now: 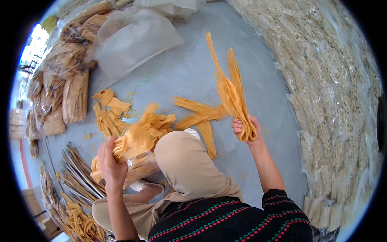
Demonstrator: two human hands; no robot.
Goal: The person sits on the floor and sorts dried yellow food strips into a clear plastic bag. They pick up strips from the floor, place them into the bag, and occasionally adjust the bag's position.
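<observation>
My right hand point(246, 128) grips a folded bunch of yellow-orange dried strips point(231, 90). The looped ends sit at my fist and two long tails point away from me. At the left, my left hand point(113, 160) holds the folded edge of a pile of similar strips point(137, 136), blurred in part. Clear plastic wrap point(142, 160) shows under that pile. Between my hands, several loose strips point(202, 115) lie crossed on the grey floor point(193, 72). Smaller yellow-orange pieces point(110, 113) lie beyond my left hand.
My bent knee point(187, 160) rises between my hands. Plastic-wrapped brown bundles point(75, 96) and a translucent plastic sheet point(136, 42) stand at the upper left. Thin sticks point(80, 172) lie at left. A long stack of pale bundles under plastic point(329, 99) lines the right side.
</observation>
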